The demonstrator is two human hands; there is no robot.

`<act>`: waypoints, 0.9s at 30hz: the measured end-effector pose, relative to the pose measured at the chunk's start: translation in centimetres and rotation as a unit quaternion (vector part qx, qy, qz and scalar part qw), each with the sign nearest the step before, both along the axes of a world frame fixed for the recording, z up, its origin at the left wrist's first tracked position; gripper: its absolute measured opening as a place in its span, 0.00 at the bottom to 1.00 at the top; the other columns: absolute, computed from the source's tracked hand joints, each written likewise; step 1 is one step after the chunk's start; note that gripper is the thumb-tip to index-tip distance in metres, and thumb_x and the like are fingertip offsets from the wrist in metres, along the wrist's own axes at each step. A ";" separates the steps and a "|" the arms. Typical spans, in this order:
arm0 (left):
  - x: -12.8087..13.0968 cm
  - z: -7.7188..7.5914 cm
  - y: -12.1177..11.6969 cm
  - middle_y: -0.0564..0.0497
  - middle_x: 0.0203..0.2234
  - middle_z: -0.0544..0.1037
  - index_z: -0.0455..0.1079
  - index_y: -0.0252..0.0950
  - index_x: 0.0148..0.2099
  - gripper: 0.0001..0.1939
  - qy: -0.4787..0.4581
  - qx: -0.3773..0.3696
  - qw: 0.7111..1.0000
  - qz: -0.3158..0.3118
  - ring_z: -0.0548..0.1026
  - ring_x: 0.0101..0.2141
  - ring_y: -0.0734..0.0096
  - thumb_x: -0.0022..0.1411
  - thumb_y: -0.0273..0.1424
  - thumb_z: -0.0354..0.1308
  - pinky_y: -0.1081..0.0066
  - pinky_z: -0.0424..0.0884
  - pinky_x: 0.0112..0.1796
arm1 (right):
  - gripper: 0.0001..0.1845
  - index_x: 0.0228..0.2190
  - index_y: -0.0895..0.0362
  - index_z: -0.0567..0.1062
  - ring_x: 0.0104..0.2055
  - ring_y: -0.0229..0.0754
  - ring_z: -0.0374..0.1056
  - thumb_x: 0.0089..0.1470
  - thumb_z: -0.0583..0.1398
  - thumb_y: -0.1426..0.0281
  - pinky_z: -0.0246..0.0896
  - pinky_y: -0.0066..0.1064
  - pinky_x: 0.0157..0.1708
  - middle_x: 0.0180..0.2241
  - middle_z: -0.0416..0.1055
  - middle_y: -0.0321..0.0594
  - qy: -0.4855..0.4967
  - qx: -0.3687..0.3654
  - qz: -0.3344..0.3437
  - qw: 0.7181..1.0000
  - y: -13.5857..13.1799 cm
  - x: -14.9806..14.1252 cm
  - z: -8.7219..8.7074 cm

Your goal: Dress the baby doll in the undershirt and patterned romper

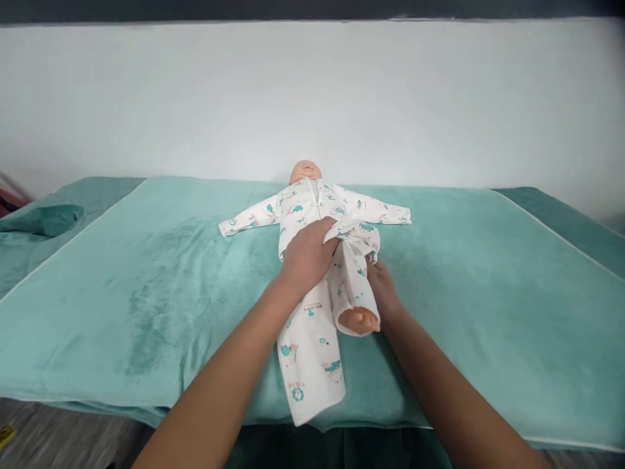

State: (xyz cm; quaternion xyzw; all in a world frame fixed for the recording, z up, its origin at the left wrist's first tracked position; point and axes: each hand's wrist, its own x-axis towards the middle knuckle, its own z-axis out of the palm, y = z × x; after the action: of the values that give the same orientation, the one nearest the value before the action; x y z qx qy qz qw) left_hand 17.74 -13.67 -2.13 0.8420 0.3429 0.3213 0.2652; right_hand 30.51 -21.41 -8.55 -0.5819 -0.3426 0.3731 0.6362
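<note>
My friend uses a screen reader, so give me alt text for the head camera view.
A baby doll in white printed pajamas lies on a green blanket, its head by a pale wall. A person's left hand grips the pajamas at the waist; the right hand, partly hidden, is beside the leg whose foot shows.

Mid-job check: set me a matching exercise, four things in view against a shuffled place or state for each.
Column one
1. Doll's head
2. Left hand
3. Right hand
4. Doll's visible foot

Column two
A. Showing at the opening of a trouser leg
B. Nearest the white wall
C. Gripping printed white cloth at the doll's waist, its back in plain view
D. Beside that trouser leg, fingers mostly hidden

Right pairs: 1-B; 2-C; 3-D; 4-A
</note>
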 end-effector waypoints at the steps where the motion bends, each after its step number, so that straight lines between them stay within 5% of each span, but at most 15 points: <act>1: 0.0 -0.3 0.3 0.50 0.41 0.76 0.70 0.40 0.43 0.10 -0.014 0.012 1.000 0.007 0.72 0.45 0.61 0.64 0.29 0.48 0.64 0.64 0.47 | 0.23 0.40 0.57 0.75 0.41 0.48 0.68 0.52 0.59 0.52 0.62 0.37 0.41 0.39 0.76 0.44 -0.017 0.007 -0.005 1.000 0.5 0.1 0.1; 5: -1.4 -0.5 0.7 0.49 0.42 0.76 0.72 0.39 0.43 0.09 -0.075 -0.052 0.996 0.016 0.72 0.45 0.60 0.62 0.32 0.53 0.64 0.63 0.49 | 0.18 0.40 0.55 0.75 0.44 0.47 0.67 0.52 0.58 0.57 0.60 0.38 0.45 0.41 0.75 0.41 -0.099 0.036 -0.029 0.994 2.0 0.9 -0.3; 8: -3.9 -0.1 0.8 0.49 0.39 0.77 0.73 0.37 0.41 0.10 -0.112 -0.224 0.967 -0.042 0.74 0.42 0.61 0.57 0.34 0.60 0.65 0.66 0.44 | 0.13 0.37 0.55 0.75 0.39 0.45 0.66 0.50 0.58 0.63 0.61 0.37 0.41 0.35 0.74 0.38 -0.129 0.020 -0.031 0.991 1.9 1.6 -0.9; 10: -5.6 -0.4 1.0 0.48 0.39 0.78 0.74 0.36 0.41 0.13 -0.147 -0.348 0.921 -0.101 0.75 0.40 0.61 0.54 0.36 0.64 0.67 0.68 0.41 | 0.12 0.36 0.55 0.74 0.38 0.45 0.66 0.48 0.58 0.68 0.61 0.37 0.40 0.34 0.74 0.38 -0.154 0.027 -0.014 0.988 1.3 2.1 -0.5; 15: -6.9 -2.3 1.8 0.47 0.33 0.79 0.75 0.33 0.40 0.19 -0.298 -0.491 0.801 -0.169 0.76 0.33 0.65 0.48 0.39 0.69 0.69 0.69 0.36 | 0.15 0.41 0.52 0.76 0.45 0.48 0.68 0.49 0.61 0.69 0.62 0.37 0.45 0.43 0.74 0.38 -0.282 0.068 0.160 0.944 0.8 2.4 4.9; 18: -5.6 -2.5 2.3 0.49 0.29 0.78 0.73 0.33 0.37 0.17 -0.348 -0.477 0.795 -0.138 0.76 0.30 0.67 0.48 0.38 0.69 0.70 0.69 0.34 | 0.10 0.34 0.52 0.79 0.35 0.45 0.71 0.48 0.64 0.63 0.64 0.33 0.34 0.34 0.76 0.35 -0.308 0.016 0.296 0.904 2.4 1.4 8.6; 20: -4.6 -2.4 2.5 0.52 0.26 0.77 0.71 0.34 0.36 0.15 -0.385 -0.450 0.799 -0.102 0.74 0.27 0.71 0.50 0.38 0.68 0.72 0.68 0.32 | 0.10 0.28 0.54 0.79 0.29 0.42 0.70 0.48 0.65 0.60 0.62 0.30 0.28 0.27 0.76 0.34 -0.297 -0.004 0.335 0.894 3.8 0.6 9.5; 22: -3.9 -2.3 2.7 0.55 0.23 0.74 0.69 0.35 0.35 0.15 -0.421 -0.437 0.790 -0.091 0.72 0.24 0.75 0.51 0.39 0.66 0.74 0.67 0.28 | 0.12 0.25 0.56 0.78 0.28 0.41 0.70 0.48 0.64 0.59 0.61 0.29 0.27 0.25 0.75 0.35 -0.247 -0.011 0.337 0.909 5.2 0.1 8.8; 27: -3.6 -3.3 3.0 0.52 0.22 0.74 0.70 0.32 0.33 0.17 -0.391 -0.491 0.756 -0.186 0.68 0.19 0.76 0.52 0.43 0.64 0.74 0.64 0.23 | 0.12 0.21 0.58 0.77 0.25 0.41 0.70 0.44 0.65 0.61 0.64 0.30 0.26 0.22 0.74 0.39 0.012 -0.010 0.309 0.951 6.3 0.5 4.6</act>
State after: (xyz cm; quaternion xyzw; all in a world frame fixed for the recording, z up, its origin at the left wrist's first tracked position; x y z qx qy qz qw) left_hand 14.10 -10.64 -5.38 0.4442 0.1568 0.3541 0.8079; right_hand 31.01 -15.10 -3.94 -0.4491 -0.4944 0.5618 0.4882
